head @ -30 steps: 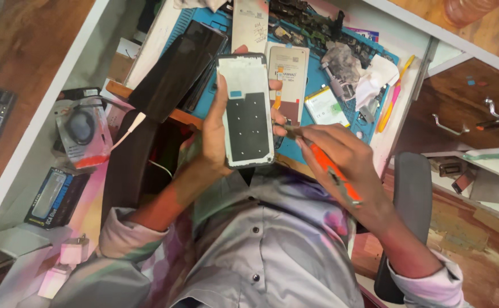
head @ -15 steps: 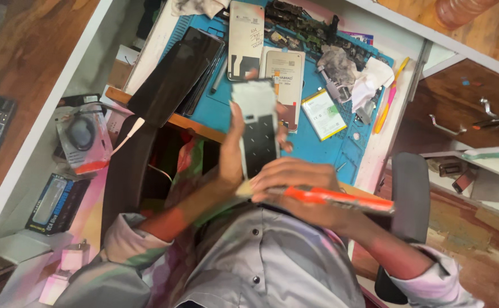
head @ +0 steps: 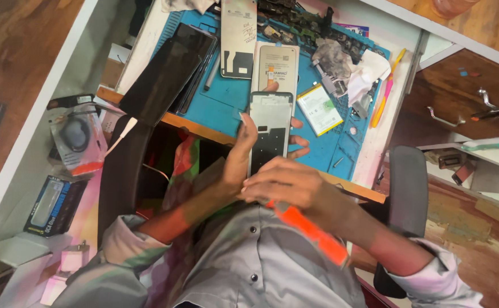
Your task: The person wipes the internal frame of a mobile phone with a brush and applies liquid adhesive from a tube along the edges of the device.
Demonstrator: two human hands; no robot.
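Nearest: my right hand [head: 286, 185] has its grip closed around an orange-handled tool [head: 309, 228], handle running back toward my right sleeve; the tip is hidden under my fingers, so I cannot tell where it touches.

Just beyond, my left hand [head: 243, 154] has its grip clamped on the phone frame [head: 269, 134], thumb on the near edge, fingertips showing on the far edge. The frame is upright above the table edge, over my lap, inner side toward me.

Progress, as judged: the phone is already opened. A pale back panel [head: 278, 71], a battery [head: 319, 109] with white and green label, and a second grey panel [head: 238, 37] with a dark lower patch lie separately on the blue mat [head: 215, 105]. The frame is bare. Work on it appears midway; nothing is joined back.

Further out on the table: two dark screens [head: 166, 77] stacked at the mat's left, crumpled white tissue [head: 369, 65], a yellow and pink tool [head: 387, 88] along the right edge.

Packages, left: a clear blister pack [head: 77, 142] with round dark item and red strip; below it a dark blue box [head: 53, 205], rectangular.
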